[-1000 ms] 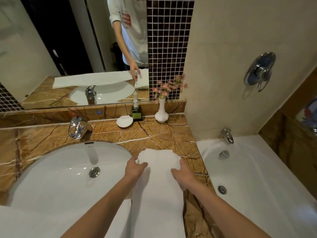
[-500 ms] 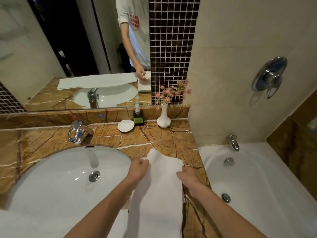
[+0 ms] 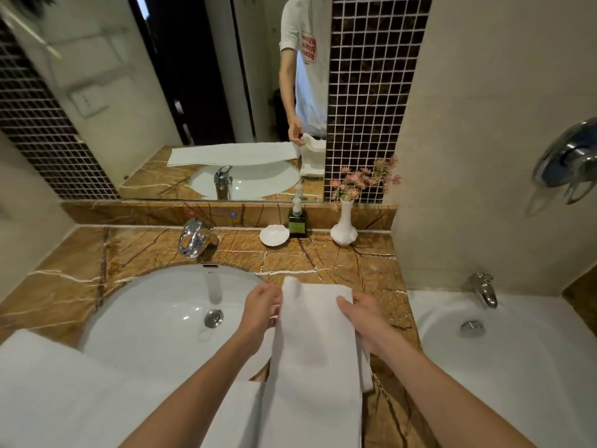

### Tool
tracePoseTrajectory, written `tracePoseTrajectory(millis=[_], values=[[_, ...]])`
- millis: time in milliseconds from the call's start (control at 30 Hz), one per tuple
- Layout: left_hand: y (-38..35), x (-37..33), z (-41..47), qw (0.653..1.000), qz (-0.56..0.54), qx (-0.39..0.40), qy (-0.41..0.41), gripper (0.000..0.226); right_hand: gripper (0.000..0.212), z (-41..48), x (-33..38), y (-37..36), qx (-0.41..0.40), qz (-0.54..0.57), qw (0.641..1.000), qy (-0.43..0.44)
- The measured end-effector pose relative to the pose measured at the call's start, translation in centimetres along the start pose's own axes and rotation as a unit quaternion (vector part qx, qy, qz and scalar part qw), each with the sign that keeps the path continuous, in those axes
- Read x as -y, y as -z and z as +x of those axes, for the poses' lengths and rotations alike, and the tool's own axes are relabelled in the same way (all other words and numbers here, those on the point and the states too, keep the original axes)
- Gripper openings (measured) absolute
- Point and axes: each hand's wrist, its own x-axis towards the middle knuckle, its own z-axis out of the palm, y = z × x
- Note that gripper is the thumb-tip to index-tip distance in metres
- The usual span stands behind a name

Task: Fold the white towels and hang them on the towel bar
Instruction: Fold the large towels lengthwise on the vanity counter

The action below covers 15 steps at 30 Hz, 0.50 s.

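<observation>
A long white towel [image 3: 315, 360], folded into a narrow strip, hangs lifted above the marble counter [image 3: 323, 257] between the sink and the tub. My left hand [image 3: 260, 310] pinches its far left corner. My right hand [image 3: 363, 318] grips its far right edge, thumb on top. The strip runs back toward me and out of the bottom of the view. A second white towel [image 3: 80, 392] lies flat across the sink's near rim at lower left. No towel bar is in view.
The white sink basin [image 3: 155, 318] with a chrome tap [image 3: 193, 240] fills the left. A shell soap dish [image 3: 274, 235], a dark bottle [image 3: 297, 223] and a white vase of pink flowers [image 3: 344, 229] line the back ledge. The bathtub [image 3: 504, 357] lies right, below a wall valve [image 3: 568, 163].
Both hands have raised the towel's far end off the counter and drawn it a little toward me. Its far edge, earlier spread and rounded on the marble, now stands pulled straight between my hands.
</observation>
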Motion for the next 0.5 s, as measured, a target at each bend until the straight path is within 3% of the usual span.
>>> tracePoseTrajectory(millis=[167, 367, 500], values=[[2.3, -1.3, -1.5, 0.983, 0.149, -0.001, -0.105, 0.034, 0.014, -1.0, 0.8, -2.3, 0.023, 0.02, 0.995, 0.098], [4.4, -2.7, -3.6, 0.957, 0.243, 0.006, -0.157, 0.007, 0.021, -2.1, 1.5, -3.4, 0.047, -0.025, 0.986, 0.159], [4.9, -2.3, -5.0, 0.947, 0.263, -0.027, -0.183, 0.006, 0.026, -3.8, 1.8, -2.9, 0.04, -0.053, 0.979, 0.194]])
